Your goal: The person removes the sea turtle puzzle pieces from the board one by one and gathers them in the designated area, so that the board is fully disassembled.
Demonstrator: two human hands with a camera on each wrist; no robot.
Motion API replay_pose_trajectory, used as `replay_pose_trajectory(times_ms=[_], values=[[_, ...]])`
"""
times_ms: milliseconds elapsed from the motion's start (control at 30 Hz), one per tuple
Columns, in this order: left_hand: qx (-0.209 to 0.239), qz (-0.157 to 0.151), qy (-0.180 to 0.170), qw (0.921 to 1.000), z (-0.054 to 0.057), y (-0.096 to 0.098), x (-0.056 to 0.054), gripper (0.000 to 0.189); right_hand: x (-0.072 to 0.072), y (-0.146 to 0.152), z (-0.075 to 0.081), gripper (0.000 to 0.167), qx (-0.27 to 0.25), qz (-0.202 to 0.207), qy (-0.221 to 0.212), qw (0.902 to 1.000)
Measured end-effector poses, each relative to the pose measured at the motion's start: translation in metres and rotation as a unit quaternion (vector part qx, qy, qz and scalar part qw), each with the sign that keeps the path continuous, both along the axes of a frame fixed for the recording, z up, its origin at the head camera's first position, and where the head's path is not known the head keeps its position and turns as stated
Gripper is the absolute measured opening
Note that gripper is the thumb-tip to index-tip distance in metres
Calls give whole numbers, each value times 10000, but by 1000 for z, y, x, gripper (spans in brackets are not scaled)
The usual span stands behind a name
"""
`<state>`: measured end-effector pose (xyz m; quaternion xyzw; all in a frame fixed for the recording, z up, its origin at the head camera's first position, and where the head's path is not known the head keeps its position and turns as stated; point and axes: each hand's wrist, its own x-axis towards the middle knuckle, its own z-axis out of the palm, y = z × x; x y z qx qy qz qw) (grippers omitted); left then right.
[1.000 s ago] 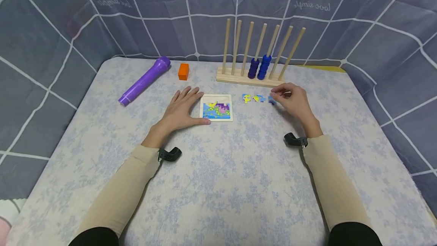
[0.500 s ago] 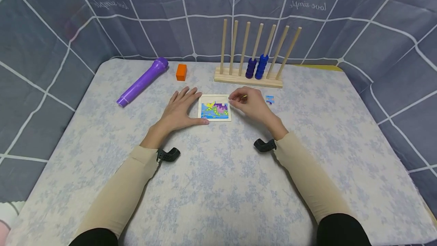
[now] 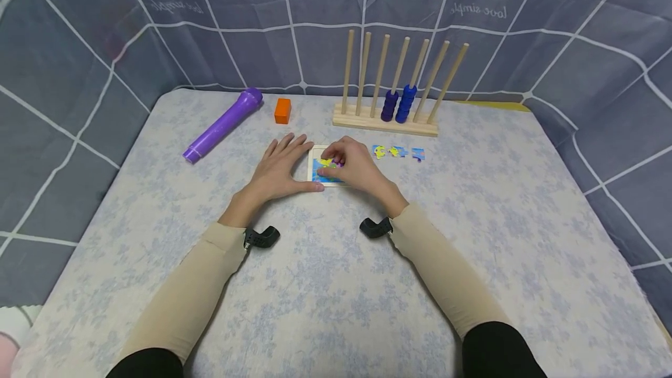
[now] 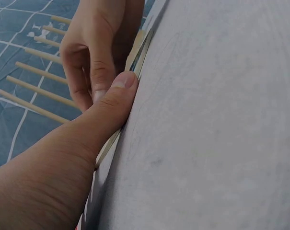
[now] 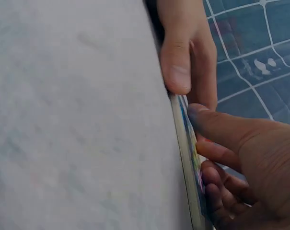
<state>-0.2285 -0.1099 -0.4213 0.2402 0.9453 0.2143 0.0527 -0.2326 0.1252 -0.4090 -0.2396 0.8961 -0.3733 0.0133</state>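
Note:
A small picture puzzle in a pale wooden frame lies mid-table, its sea-coloured picture partly covered. My left hand spans its left side, fingers spread and fairly straight, thumb along the near edge. Over the picture, my right hand bends down with thumb and index fingertips apart at the puzzle's surface. Nothing shows between them in the right wrist view, where the thumb reaches the picture. To the right lie a yellow-and-blue puzzle piece, another like it, and a blue-and-purple puzzle piece.
Behind the pieces stands a wooden peg rack with dark blue beads on two pegs. An orange block and a purple microphone-shaped toy lie at the back left. A grey tiled-pattern cloth hangs behind the table.
My right hand has left the blue-and-purple piece and moved left onto the framed puzzle. The loose pieces stay in their row. My left hand keeps its place at the frame.

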Motion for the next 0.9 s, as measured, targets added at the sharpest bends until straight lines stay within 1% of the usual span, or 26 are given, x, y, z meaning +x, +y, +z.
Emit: replay_pose_trajectory(times_ms=[100,200,333,467,533,667,767,900], values=[[-31,0,28,10000,-1,0,-1,110,1,-2,-3,34,13,-43,56,10000],[-42,0,55,10000,-1,0,-3,110,1,-4,-3,34,4,-27,21,10000],[-42,-33,30,10000,-1,1,-3,110,1,-4,-2,36,109,-22,-159,9998],[-49,7,-2,10000,0,3,-1,109,2,-5,-1,37,176,-27,-299,9994],[-43,21,-10,10000,1,3,0,109,3,-5,-1,38,110,-50,-306,9995],[-47,29,-8,10000,1,3,0,109,3,-6,-3,37,-190,-118,-235,9995],[-33,33,-18,10000,1,3,0,109,4,-7,-4,31,-429,-129,-165,9989],[-18,20,-18,10000,-1,2,-1,109,5,-9,-5,20,-685,-114,-89,9975]])
